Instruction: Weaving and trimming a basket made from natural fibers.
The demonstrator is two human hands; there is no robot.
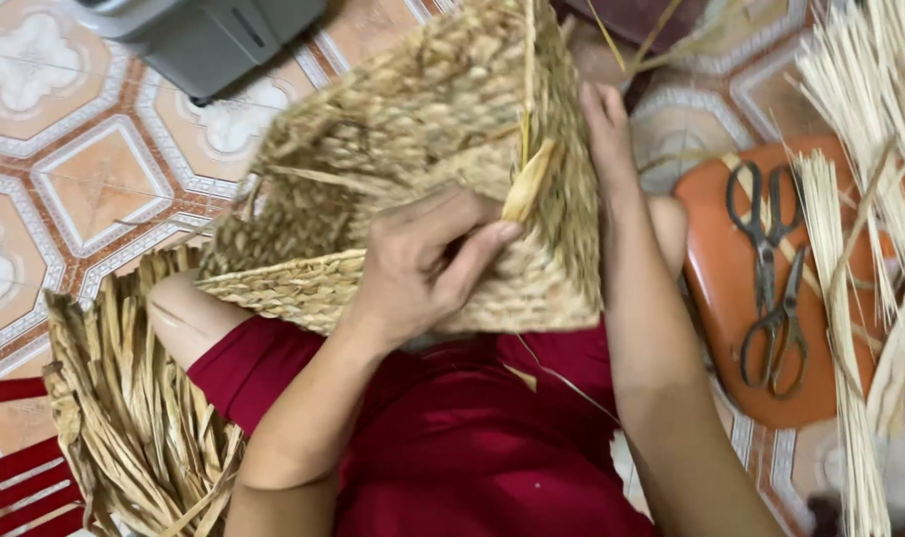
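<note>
Centrally, at frame middle: woven straw basket [413, 149] resting on the lap, light, stiff-walled yet pliable, best gripped by its rim. Left hand [423, 264] pinching a loose straw strand [528, 179]; right hand [604, 124] flat against the basket's wall, fingers extended.

both bare forearms rise from the lower edge, side by side, above a lap clothed in red. the left hand [423, 264] is bent at the wrist, fingers curled, thumb stretched out to the right in a pinch. the right hand [604, 124] reaches further up, fingers mostly hidden, wrist straight.
</note>
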